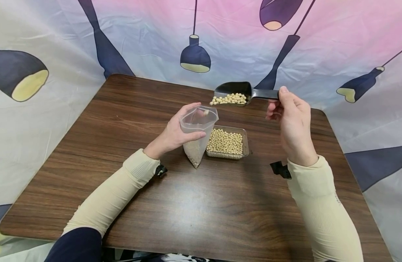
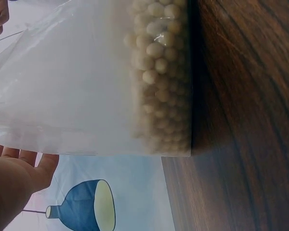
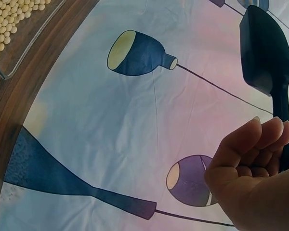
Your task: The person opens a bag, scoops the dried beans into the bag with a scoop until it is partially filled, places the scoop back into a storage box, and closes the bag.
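Note:
My right hand grips the handle of a black scoop above the table, with several pale round beans lying in its bowl. The scoop's tip is just above and right of a clear plastic bag. My left hand holds that bag near its open mouth, thumb on the near side. In the left wrist view, beans fill the bag's bottom, which touches the table. The right wrist view shows the scoop's dark underside, its contents hidden there.
A clear rectangular container of beans stands on the brown wooden table, right beside the bag. Behind the table hangs a cloth backdrop printed with lamps.

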Tool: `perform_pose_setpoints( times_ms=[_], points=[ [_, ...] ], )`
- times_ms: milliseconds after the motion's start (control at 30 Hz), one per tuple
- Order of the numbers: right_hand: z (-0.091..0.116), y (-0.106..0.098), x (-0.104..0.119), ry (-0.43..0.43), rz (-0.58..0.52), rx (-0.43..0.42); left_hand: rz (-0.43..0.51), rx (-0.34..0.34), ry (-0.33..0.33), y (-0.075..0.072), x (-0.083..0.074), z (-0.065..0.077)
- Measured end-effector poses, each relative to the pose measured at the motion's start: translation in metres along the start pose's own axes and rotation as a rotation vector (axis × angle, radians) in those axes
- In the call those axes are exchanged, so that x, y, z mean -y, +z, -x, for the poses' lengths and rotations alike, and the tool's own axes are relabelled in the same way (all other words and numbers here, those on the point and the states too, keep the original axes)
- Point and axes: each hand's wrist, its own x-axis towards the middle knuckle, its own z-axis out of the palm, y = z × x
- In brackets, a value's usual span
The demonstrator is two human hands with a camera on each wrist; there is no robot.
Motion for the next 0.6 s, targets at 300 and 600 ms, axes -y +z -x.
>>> perform_pose_setpoints(
  times_ms=[300, 600],
  points=[
    [0.001, 0.008, -0.006, -0.1, 0.073, -0.045, -0.002, -0.004, -0.04, 0.0, -0.003, -0.001],
    [0.002, 0.011, -0.007, -0.117, 0.089, -0.056, -0.04, -0.004, -0.061, -0.002, -0.003, -0.001]
  ],
)
